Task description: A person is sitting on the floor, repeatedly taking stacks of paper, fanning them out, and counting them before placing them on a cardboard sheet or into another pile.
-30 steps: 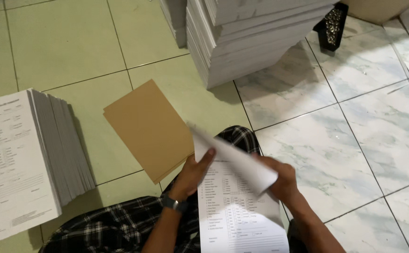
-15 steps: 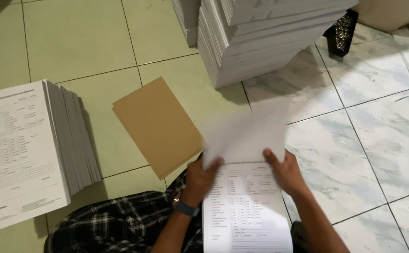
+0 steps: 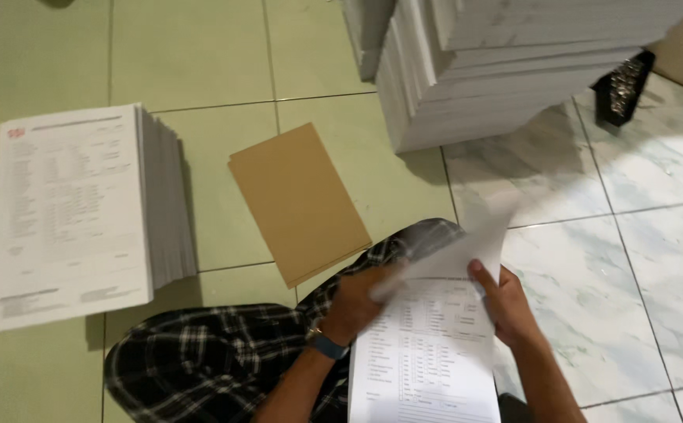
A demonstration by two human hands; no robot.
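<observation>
A stack of printed white forms (image 3: 427, 360) rests on my lap over checked trousers (image 3: 200, 360). My left hand (image 3: 357, 301), with a watch on its wrist, grips the left side of the top sheet (image 3: 466, 251), which is lifted and blurred. My right hand (image 3: 502, 301) holds the right edge of the same sheet, thumb on the paper. A brown cardboard folder (image 3: 298, 200) lies flat on the floor just beyond my knee.
A thick pile of printed forms (image 3: 75, 211) sits on the green tiles at the left. A tall stack of white paper (image 3: 506, 70) stands at the back centre-right. A black perforated holder (image 3: 619, 90) is beside it on marbled tiles.
The top sheet has been swung from upright toward the left and lower, now blurred over my left hand. The camera view has shifted slightly right.
</observation>
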